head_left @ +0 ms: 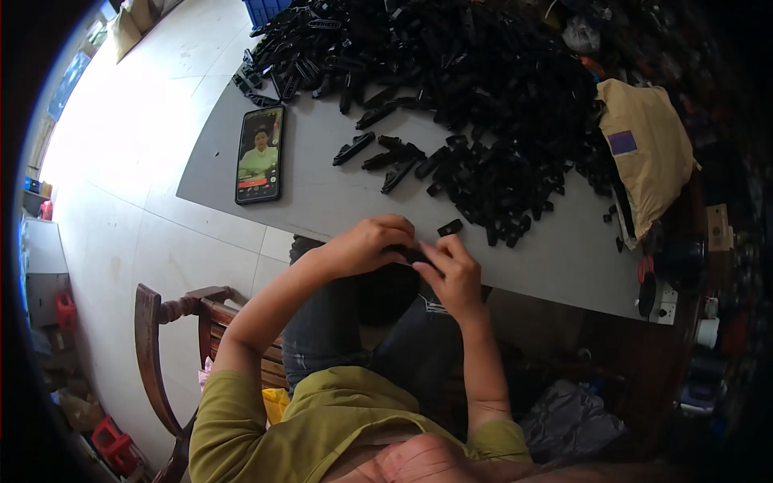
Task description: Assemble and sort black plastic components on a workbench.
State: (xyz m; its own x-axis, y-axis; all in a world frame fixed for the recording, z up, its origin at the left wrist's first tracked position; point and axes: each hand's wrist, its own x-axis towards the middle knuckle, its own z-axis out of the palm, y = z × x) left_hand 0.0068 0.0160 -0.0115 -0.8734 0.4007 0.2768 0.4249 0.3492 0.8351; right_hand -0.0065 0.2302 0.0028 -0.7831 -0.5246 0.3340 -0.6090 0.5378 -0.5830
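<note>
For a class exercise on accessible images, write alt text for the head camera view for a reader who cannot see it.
A seated person's left hand and right hand together hold a small black plastic part at the near edge of a grey table. A large heap of similar black parts covers the far side, with a smartphone lying at the left and a tan bag at the right.

The small black plastic part [415, 254] pinched between both hands looks matt, like the heap of black moulded plastic pieces [483, 88] on the smooth grey matt surface [322, 201]; the black phone [259, 154] has a glossy glass screen, the tan cloth bag [648, 149] looks coarse, the dark wooden chair [173, 322] is polished, the floor tiles [153, 121] shine
</note>
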